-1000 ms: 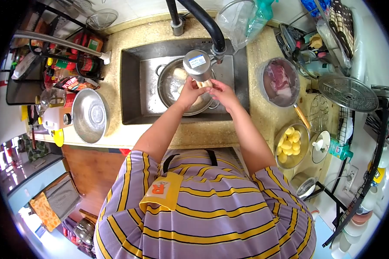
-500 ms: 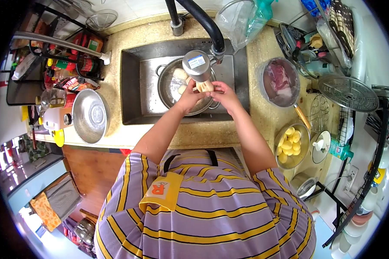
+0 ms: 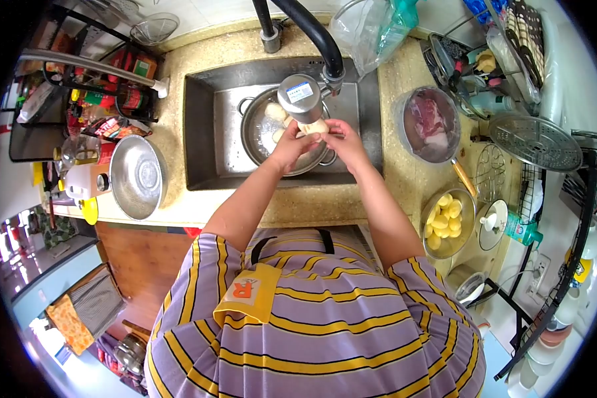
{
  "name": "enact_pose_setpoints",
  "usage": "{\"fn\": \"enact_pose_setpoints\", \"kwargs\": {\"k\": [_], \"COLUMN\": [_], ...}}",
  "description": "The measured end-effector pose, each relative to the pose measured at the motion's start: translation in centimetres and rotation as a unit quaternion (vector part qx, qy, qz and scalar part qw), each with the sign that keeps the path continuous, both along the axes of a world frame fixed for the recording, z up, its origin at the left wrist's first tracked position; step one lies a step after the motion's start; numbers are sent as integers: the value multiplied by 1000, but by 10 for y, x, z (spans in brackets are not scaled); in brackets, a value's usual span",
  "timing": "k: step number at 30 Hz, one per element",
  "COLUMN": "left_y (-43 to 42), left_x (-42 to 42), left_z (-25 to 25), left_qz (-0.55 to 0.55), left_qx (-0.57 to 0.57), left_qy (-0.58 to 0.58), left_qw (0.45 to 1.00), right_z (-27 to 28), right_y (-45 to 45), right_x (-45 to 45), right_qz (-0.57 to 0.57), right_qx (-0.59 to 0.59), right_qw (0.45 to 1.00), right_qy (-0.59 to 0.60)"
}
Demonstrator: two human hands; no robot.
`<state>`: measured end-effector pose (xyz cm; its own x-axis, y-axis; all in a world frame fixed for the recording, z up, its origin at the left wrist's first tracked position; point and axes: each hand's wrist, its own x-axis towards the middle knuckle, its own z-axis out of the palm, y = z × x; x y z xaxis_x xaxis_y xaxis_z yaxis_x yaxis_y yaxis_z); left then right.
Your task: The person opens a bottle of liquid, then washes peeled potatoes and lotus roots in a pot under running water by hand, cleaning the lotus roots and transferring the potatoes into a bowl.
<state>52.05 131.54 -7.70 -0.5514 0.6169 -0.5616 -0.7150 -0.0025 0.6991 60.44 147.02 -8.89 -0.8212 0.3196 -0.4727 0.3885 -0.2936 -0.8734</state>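
Both my left hand and my right hand are closed round a pale, cream-coloured piece of food, its kind unclear. The fingers of the two hands meet at its near side. Directly above it hangs the silver tap head, which hides its far part. Beneath my hands, a metal pot with two loop handles stands in the sink. More whitish pieces lie in the pot, partly covered by the tap head and my hands.
Right of the sink are a pan of raw meat and a bowl of peeled potatoes. An empty metal bowl tilts on the left counter by a rack of bottles. The black tap hose arches over the sink.
The pale piece has turned slightly in my fingers, and my right fingers have shifted on it. My hands stay under the tap head.
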Motion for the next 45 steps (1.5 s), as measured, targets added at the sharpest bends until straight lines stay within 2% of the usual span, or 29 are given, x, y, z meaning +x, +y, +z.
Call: {"fn": "enact_pose_setpoints", "kwargs": {"k": [1,4,7,8,9,12,16,22,24,26,29,34,35,38,41,45], "left_y": [1,-5,-4,-4,-6,-10,-31,-64,-72,-86,-95,-103,-108,-113,-116,-119], "left_x": [1,-7,-5,-6,-6,-4,3,14,19,22,26,29,29,28,26,25], "left_z": [3,-16,-19,-16,-14,2,24,141,181,194,225,248,247,249,254,254], "left_qz": [4,-1,34,40,27,48,-11,-42,-35,-66,-80,-59,-64,-56,-54,-45], "left_qx": [-5,58,119,141,169,147,200,94,60,102,129,138,193,183,128,129], "left_qy": [5,-123,-209,-240,-262,-268,-230,-140,-79,-21,18,56,42,65,67,58], "left_qw": [1000,991,970,960,950,951,952,985,994,992,988,987,978,979,988,989], "right_z": [0,5,5,10,16,35,56,145,180,210,241,261,262,264,266,268], "right_y": [1,-1,-4,-4,-4,-8,-28,-48,-53,-54,-62,-72,-74,-79,-82,-87], "right_x": [0,4,2,0,-2,-5,1,13,13,11,8,3,1,-1,-3,-4], "right_qz": [1,54,78,82,86,105,126,116,118,120,122,119,119,123,132,134], "right_qx": [-7,29,117,109,100,109,152,184,252,329,342,325,327,326,328,327], "right_qw": [1000,997,988,989,989,986,976,958,926,878,856,835,831,826,825,828], "right_qy": [-1,46,67,65,63,73,96,189,253,328,369,428,435,443,441,435]}}
